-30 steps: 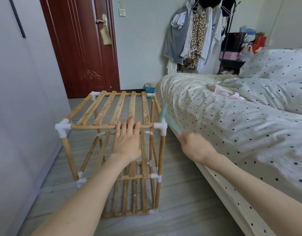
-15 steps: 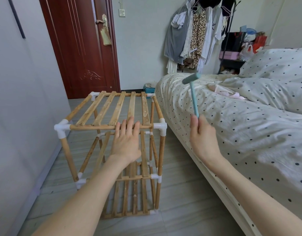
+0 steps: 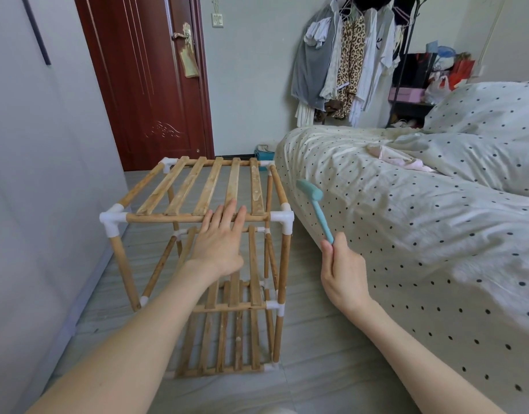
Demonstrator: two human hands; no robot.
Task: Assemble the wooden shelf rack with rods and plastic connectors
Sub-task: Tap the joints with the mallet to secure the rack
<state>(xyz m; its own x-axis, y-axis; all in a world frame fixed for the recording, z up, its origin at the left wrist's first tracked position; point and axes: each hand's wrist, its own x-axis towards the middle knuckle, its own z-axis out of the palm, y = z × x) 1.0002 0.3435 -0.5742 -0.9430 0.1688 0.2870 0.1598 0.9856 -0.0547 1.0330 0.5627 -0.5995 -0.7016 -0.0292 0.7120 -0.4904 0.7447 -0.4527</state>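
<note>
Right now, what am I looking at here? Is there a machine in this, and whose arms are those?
There is no machine. The picture comes from a wide-angle camera worn on a person's head, looking forward and down, so the two bare arms reaching in from below belong to that person.

On the floor stands a wooden rack made of rods and slats, joined at the corners by white plastic connectors. The left hand lies flat with straight fingers on the rack's near top rod, apparently steadying it. The right hand grips the handle of a small light-blue hammer, whose head is raised just to the right of the near right corner connector, not touching it.

To the right is a bed with a dotted cover; behind are a dark red door and hanging clothes.
</note>
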